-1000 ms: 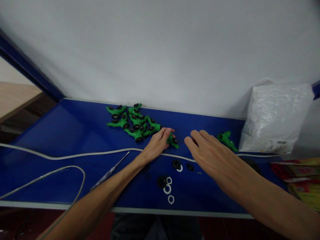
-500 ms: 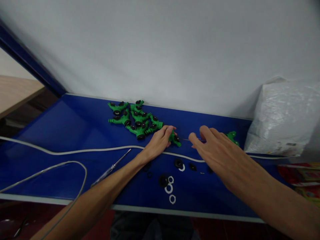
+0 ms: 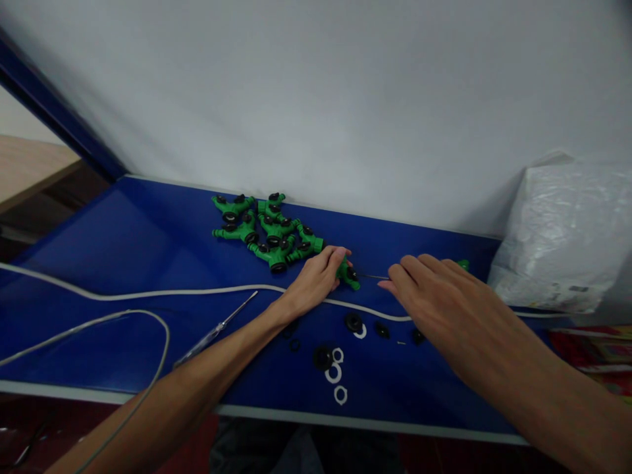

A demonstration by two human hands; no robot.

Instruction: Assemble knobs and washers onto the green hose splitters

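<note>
In my left hand is a green Y-shaped hose splitter with a black valve knob, held down near the table; the fingers hide part of it. My right hand is wrapped round a screwdriver. Its thin metal shaft points left at the splitter's black knob, and the palm covers the handle. Whether the tip touches the knob I cannot tell. Closer to me lie a black ring cap, several white washers, a small black knob and a tiny screw.
Several green splitters are grouped at the back, left of my hands. A second screwdriver with a clear handle lies by my left forearm. A white cable crosses the blue table. A plastic-wrapped package stands at right.
My right hand has turned and closed more fully round the screwdriver, moving slightly right. My left hand still holds the splitter in nearly the same place.
</note>
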